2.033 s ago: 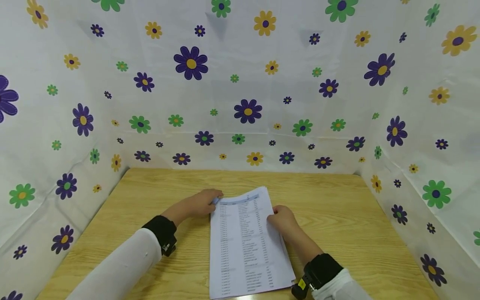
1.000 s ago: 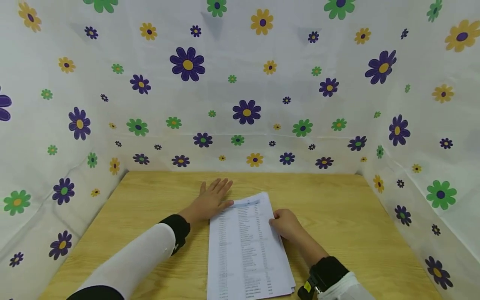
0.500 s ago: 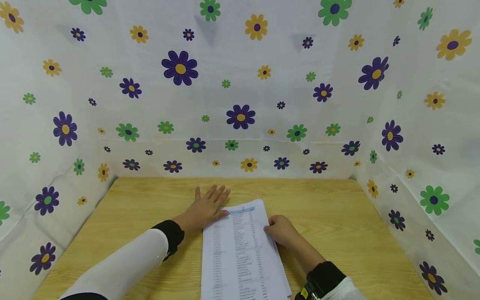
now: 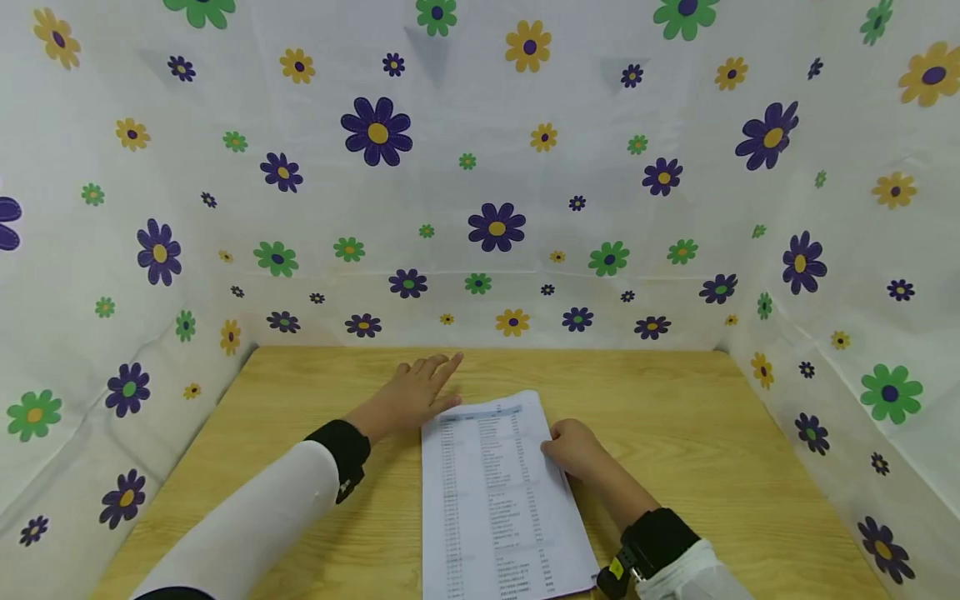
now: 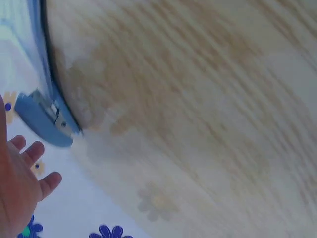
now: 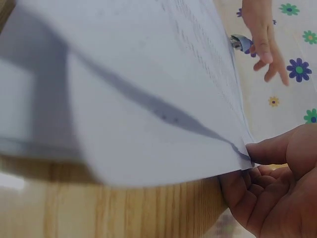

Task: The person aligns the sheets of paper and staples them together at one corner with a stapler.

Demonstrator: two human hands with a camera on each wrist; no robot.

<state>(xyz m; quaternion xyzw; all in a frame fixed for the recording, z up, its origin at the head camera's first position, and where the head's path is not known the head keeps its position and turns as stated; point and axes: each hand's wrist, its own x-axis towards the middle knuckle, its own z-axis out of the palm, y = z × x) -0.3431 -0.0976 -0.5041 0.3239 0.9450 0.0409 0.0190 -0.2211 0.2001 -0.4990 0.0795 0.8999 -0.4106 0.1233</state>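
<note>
A stack of white printed sheets [image 4: 491,500] lies on the wooden table, with columns of small text on its top page. A light-blue stapler [image 5: 43,119] sits at the stack's far left corner; the left hand hides it in the head view. Over that corner is my left hand [image 4: 411,395], fingers extended; the left wrist view has its fingers just off the stapler. My right hand [image 4: 576,450] pinches the stack's right edge between thumb and curled fingers. Sheets bow upward and part near that grip in the right wrist view.
The wooden table [image 4: 675,467] spreads out around the papers. Flower-printed white cloth [image 4: 600,225] stands behind it and along both sides. Each wrist wears a black band.
My left hand went from gripping at the stapler's corner to lying flat there with spread fingers; now its fingers are closer together and slightly raised. The right hand keeps its pinch on the sheets.
</note>
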